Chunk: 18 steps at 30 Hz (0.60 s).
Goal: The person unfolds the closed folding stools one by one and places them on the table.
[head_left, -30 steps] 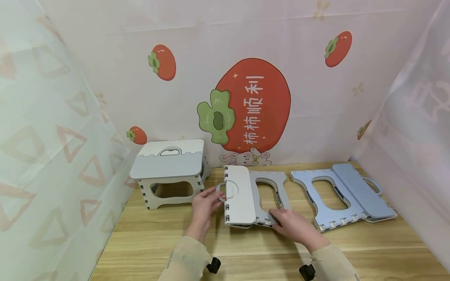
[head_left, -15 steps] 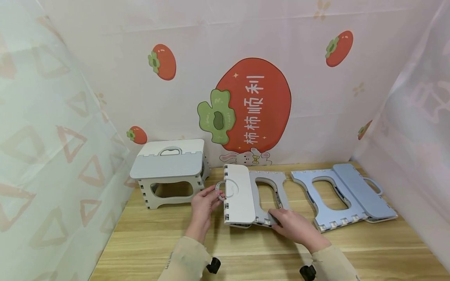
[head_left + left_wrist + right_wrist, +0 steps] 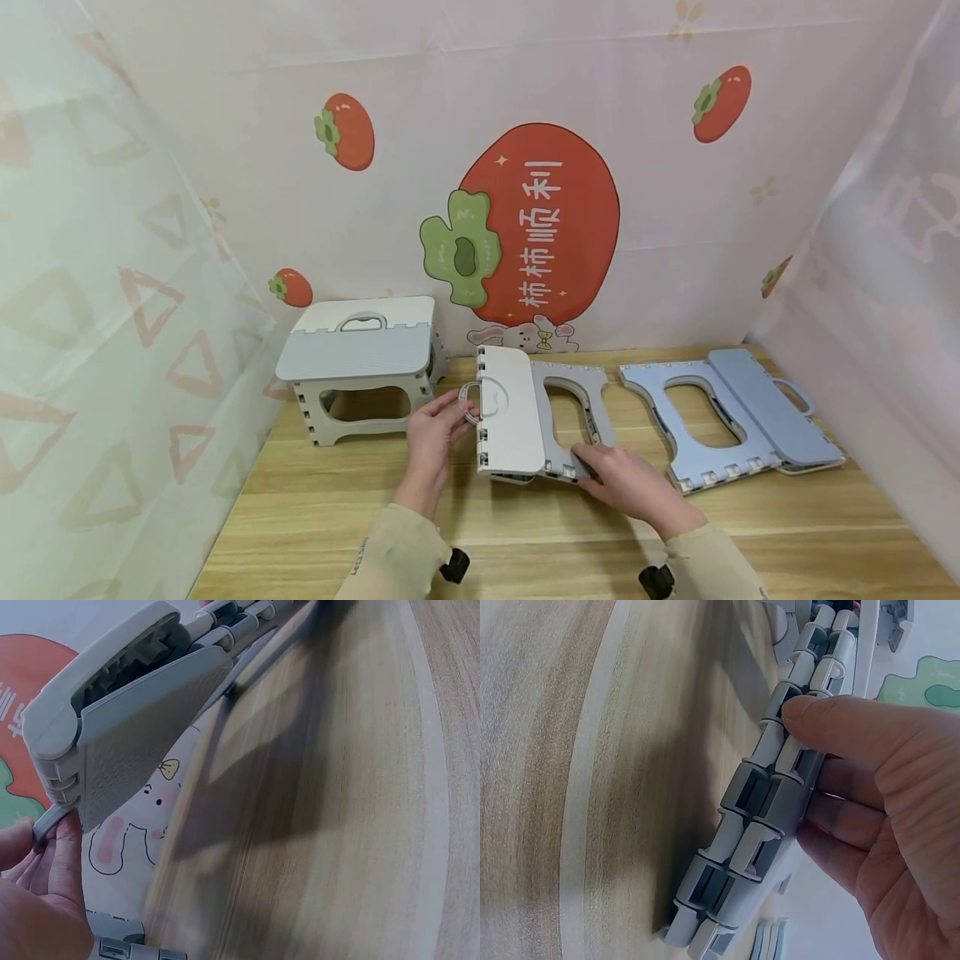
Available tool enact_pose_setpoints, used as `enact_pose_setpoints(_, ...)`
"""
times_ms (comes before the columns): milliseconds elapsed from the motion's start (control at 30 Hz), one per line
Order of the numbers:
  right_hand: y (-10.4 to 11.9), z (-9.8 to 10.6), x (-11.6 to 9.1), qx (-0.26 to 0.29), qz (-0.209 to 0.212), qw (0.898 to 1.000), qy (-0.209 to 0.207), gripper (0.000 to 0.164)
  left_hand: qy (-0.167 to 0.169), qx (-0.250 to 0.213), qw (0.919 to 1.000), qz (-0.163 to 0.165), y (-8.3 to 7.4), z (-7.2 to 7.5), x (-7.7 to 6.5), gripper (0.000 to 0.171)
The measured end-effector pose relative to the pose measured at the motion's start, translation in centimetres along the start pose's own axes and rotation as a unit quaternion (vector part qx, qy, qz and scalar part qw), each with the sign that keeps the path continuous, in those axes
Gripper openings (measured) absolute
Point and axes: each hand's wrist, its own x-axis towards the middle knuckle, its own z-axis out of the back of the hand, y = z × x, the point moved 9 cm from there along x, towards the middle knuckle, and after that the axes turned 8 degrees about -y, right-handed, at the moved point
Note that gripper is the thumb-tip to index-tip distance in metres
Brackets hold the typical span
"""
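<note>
A white and grey folding stool (image 3: 517, 425), folded flat, lies in the middle with its white top panel on the left side. My left hand (image 3: 432, 437) pinches its small grey carry handle (image 3: 51, 823) between thumb and fingers. That side of the stool is raised above the tabletop in the left wrist view. My right hand (image 3: 626, 483) grips the near edge of the grey leg frame (image 3: 597, 392). In the right wrist view, the thumb lies across the hinged edge (image 3: 731, 825) and the other fingers go behind it, partly hidden.
A white and grey stool (image 3: 356, 354) stands unfolded at the back left. To the right lies a blue folding stool (image 3: 772, 408), folded, its handle pointing right. All are on a wooden table (image 3: 555, 558), with a printed cloth (image 3: 675, 250) behind and at both sides.
The handle side of the middle stool has risen slightly, along with my left hand. My right hand keeps its grip in nearly the same place. The other stools stay put.
</note>
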Motion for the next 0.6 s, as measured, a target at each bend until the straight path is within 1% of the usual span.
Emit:
enact_pose_setpoints(300,0.2,0.1,0.1,0.008,0.002,1.0,0.002,0.032,-0.003,-0.008,0.9999,-0.012,-0.8,-0.2,-0.3,0.038)
enact_pose_setpoints(600,0.2,0.2,0.0,0.013,0.007,1.0,-0.004,0.033,0.003,-0.031,0.9992,-0.025,-1.4,-0.5,-0.5,0.039)
